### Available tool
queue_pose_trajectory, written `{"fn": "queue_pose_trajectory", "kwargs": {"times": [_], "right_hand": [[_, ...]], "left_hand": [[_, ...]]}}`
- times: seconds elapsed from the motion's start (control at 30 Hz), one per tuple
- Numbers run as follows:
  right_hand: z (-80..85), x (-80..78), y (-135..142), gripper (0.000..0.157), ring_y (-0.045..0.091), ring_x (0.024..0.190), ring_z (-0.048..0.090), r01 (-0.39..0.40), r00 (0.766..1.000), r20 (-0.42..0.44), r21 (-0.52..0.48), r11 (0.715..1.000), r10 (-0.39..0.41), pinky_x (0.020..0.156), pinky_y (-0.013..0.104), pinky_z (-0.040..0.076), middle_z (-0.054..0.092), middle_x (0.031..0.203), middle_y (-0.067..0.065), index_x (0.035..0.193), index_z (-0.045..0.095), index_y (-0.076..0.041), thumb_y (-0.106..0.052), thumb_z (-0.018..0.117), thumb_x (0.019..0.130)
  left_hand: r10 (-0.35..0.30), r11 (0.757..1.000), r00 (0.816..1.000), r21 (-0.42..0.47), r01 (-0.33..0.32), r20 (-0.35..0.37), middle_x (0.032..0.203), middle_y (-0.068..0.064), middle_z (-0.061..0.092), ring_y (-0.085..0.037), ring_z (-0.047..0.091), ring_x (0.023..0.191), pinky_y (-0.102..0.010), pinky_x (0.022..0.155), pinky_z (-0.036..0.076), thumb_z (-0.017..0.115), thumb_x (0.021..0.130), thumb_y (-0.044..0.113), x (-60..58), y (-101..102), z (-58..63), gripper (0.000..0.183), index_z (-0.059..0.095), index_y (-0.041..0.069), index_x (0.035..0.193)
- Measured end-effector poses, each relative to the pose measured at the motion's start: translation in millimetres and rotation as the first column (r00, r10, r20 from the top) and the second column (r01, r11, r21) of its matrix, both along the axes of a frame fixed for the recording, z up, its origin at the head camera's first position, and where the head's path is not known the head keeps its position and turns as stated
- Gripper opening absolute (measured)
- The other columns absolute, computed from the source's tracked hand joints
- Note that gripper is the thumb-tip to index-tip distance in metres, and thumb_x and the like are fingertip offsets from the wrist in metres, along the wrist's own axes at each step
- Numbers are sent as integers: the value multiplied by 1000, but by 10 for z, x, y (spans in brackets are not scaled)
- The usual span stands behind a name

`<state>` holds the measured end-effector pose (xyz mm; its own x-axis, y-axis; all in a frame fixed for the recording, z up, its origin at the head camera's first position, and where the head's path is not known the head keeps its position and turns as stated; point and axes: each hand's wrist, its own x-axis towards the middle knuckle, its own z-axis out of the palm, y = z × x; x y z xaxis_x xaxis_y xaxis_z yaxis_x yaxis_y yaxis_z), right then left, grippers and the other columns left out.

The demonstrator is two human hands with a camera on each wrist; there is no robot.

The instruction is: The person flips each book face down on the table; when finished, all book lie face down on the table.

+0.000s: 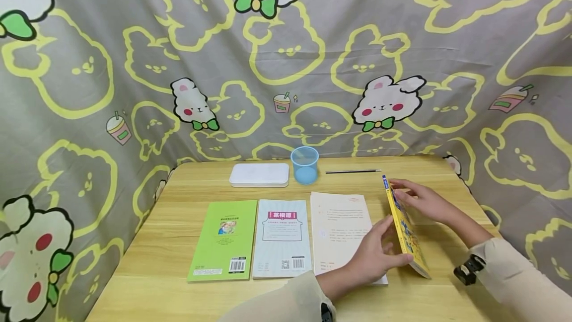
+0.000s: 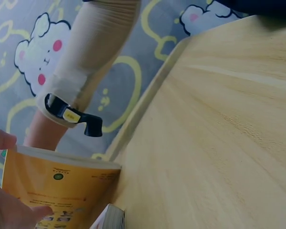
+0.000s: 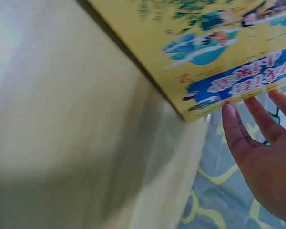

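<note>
A yellow book [image 1: 406, 232] with a blue title band stands tilted on its edge at the right of the table, its spine toward the head camera. At its near end, my left hand [image 1: 368, 257] holds it, thumb at the bottom corner; the left wrist view shows a fingertip on the orange-yellow back cover [image 2: 62, 183]. At the far end is my right hand [image 1: 422, 200]. Its extended fingers [image 3: 236, 126] touch the top edge beside the blue band in the right wrist view. Under my left forearm lies a cream-white book [image 1: 339, 232], partly covered.
Left of it lie a pale blue book [image 1: 281, 242] and a green book [image 1: 223, 247], side by side. Behind them are a white flat case [image 1: 259, 175], a blue translucent cup [image 1: 305, 168] and a thin black stick [image 1: 353, 171]. A patterned curtain [image 1: 241, 63] surrounds the wooden table [image 1: 147, 262].
</note>
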<state>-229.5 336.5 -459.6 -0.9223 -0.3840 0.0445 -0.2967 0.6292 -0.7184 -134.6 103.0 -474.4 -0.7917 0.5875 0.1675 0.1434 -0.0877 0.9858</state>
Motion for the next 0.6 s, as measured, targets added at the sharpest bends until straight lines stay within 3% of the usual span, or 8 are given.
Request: {"fn": "queue_pose_trajectory", "kwargs": {"times": [0.17,0.37,0.6], "right_hand": [[96,-30,-48,56,45,117,64,-41,999,24,-52,998,42,84,40,61,49,148,33,161,34,-8,-26,51,110],[151,-50,-64,65,55,125,56,-78,991,100,-144,987,93,89,44,62,36,154,38,164,24,-11,-24,54,109],[133,-70,-41,66,58,135,45,-69,980,166,-223,972,108,96,51,59,27,157,38,166,20,-16,-24,53,109]], "left_hand": [[39,997,999,-62,-40,-18,164,4,31,-7,41,143,-27,108,47,79,90,8,12,9,26,88,30,14,163],[68,990,997,-120,-71,-31,169,-5,22,-9,34,147,-22,105,48,81,90,15,43,11,88,91,27,5,162],[87,973,986,-200,-114,-139,169,-4,24,-15,32,150,-20,103,49,81,90,24,51,-8,153,89,32,6,161]]}}
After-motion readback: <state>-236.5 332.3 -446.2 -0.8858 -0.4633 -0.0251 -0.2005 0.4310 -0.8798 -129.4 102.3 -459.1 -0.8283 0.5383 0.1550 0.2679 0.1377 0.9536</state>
